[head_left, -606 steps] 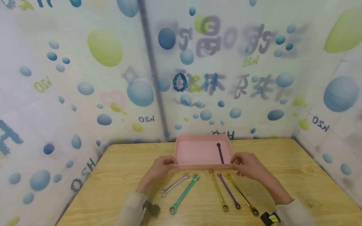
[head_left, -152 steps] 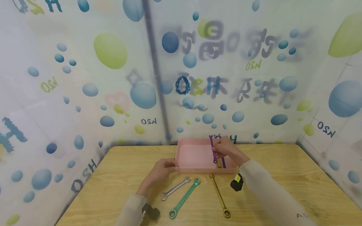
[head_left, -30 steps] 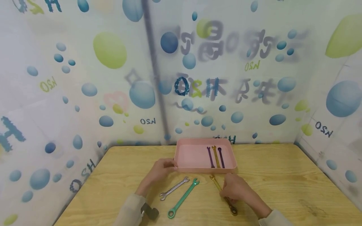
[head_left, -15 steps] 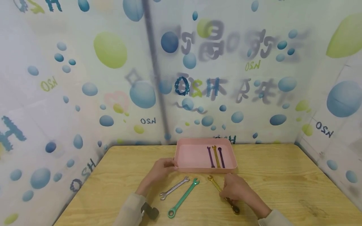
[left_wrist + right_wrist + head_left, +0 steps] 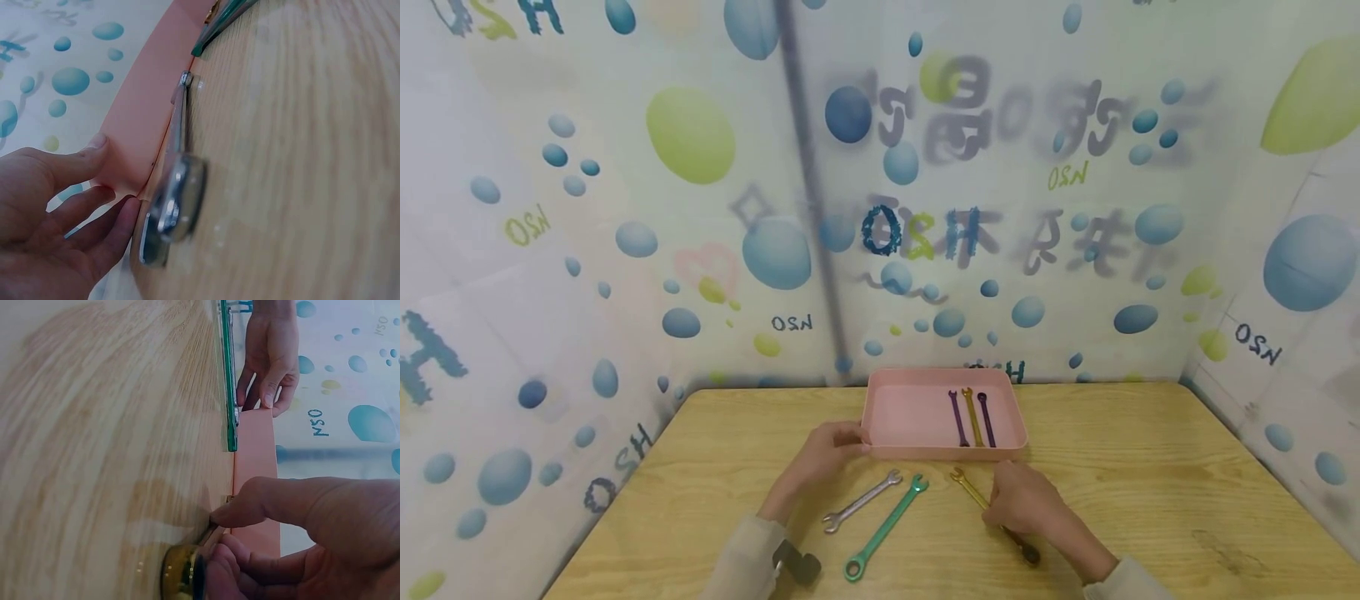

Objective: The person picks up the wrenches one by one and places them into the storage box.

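My right hand pinches the shaft of a gold combination wrench between thumb and fingers, low over the table in front of the tray. Its open end points to the upper left and its ring end towards me. Part of the shaft is hidden by the hand. My left hand grips the front left corner of a pink tray, thumb against the wall in the left wrist view. Inside the tray's right half lie a thin purple wrench, a gold wrench and a dark purple wrench, side by side.
On the wooden table, a silver open-ended wrench and a green ratchet wrench lie slanted between my hands. A wall covering with blue and green dots stands right behind the tray.
Within the last second, the gold wrench has turned slightly under my right hand: its open end shifted left, its ring end right. Earlier, two more wrenches went from table to tray.
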Action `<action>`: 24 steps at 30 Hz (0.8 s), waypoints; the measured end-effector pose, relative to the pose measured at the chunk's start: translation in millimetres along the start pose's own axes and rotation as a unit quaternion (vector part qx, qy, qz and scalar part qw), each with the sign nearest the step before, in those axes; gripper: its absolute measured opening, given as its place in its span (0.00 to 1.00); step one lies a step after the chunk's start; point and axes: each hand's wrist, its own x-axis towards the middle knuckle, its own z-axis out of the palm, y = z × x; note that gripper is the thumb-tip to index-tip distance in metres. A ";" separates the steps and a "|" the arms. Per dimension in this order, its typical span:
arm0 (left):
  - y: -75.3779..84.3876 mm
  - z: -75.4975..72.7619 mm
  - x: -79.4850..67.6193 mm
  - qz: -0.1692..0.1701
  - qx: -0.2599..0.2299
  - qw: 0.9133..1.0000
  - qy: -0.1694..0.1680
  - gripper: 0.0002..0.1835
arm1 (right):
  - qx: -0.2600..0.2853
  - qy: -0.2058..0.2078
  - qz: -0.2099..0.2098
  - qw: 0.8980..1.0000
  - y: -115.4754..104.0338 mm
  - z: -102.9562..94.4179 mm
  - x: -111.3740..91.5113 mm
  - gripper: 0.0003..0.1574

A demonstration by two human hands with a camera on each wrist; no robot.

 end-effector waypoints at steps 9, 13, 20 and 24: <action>3.4 -0.6 -1.9 -0.001 -0.014 1.000 0.000 0.03 | -0.010 0.008 -0.012 1.000 0.7 2.3 0.1 0.30; 5.1 -1.4 -3.2 0.000 -0.019 1.000 0.002 0.03 | -0.015 0.010 -0.007 1.000 0.7 3.3 0.3 0.30; 5.0 -1.0 -1.7 -0.005 -0.009 1.000 0.000 0.03 | -0.004 -0.002 -0.006 1.000 2.3 2.4 1.7 0.30; 5.0 -1.0 -1.8 -0.006 -0.006 1.000 0.002 0.03 | 0.007 -0.002 -0.041 0.999 4.6 -0.1 1.1 0.32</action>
